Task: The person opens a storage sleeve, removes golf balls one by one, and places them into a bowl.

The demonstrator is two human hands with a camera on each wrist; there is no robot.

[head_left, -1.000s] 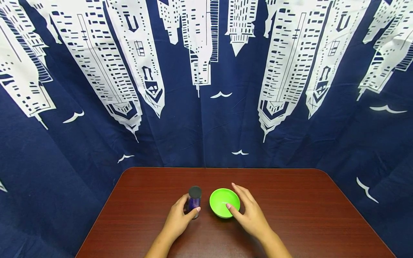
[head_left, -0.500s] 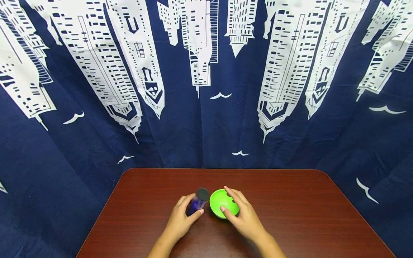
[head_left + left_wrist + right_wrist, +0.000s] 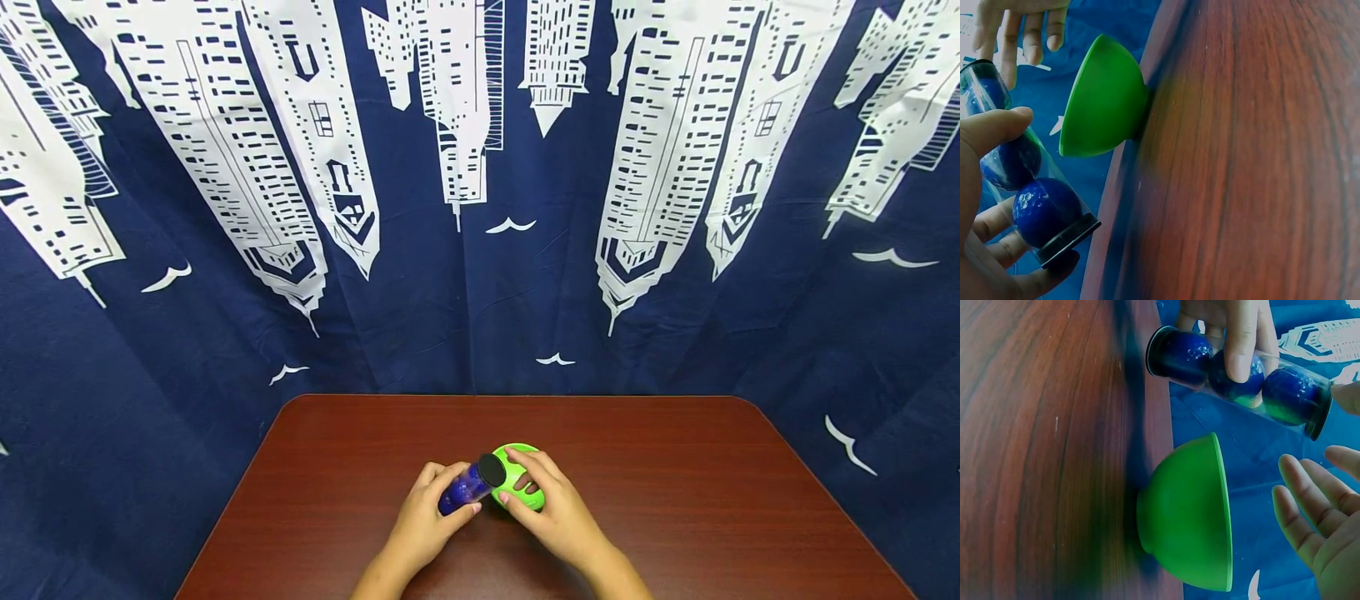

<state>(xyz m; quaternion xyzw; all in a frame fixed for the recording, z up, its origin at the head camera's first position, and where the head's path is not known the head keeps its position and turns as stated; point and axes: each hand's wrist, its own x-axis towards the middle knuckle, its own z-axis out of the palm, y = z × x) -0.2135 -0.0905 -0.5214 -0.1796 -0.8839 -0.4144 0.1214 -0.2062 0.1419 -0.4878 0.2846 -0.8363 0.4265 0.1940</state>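
Observation:
My left hand (image 3: 422, 521) grips a clear tube (image 3: 467, 490) with black caps at both ends, tilted with its upper cap (image 3: 492, 470) leaning right over the bowl's edge. Inside it sit three blue dimpled golf balls (image 3: 1047, 212), clearest in the wrist views. A green bowl (image 3: 1185, 512) stands upright on the table just below the tube's upper end. Over the bowl hovers my right hand (image 3: 558, 512), its fingers spread and loosely bent. Its thumb (image 3: 1347, 398) is close to the upper cap; whether it touches, I cannot tell.
The brown wood-grain table (image 3: 337, 467) has rounded far corners. Behind it hangs a dark blue cloth (image 3: 420, 333) printed with white buildings and birds.
My left hand has lifted the tube and tipped it rightward, from upright beside the bowl to slanting over its edge. My right hand has shifted left, over the bowl and towards the cap.

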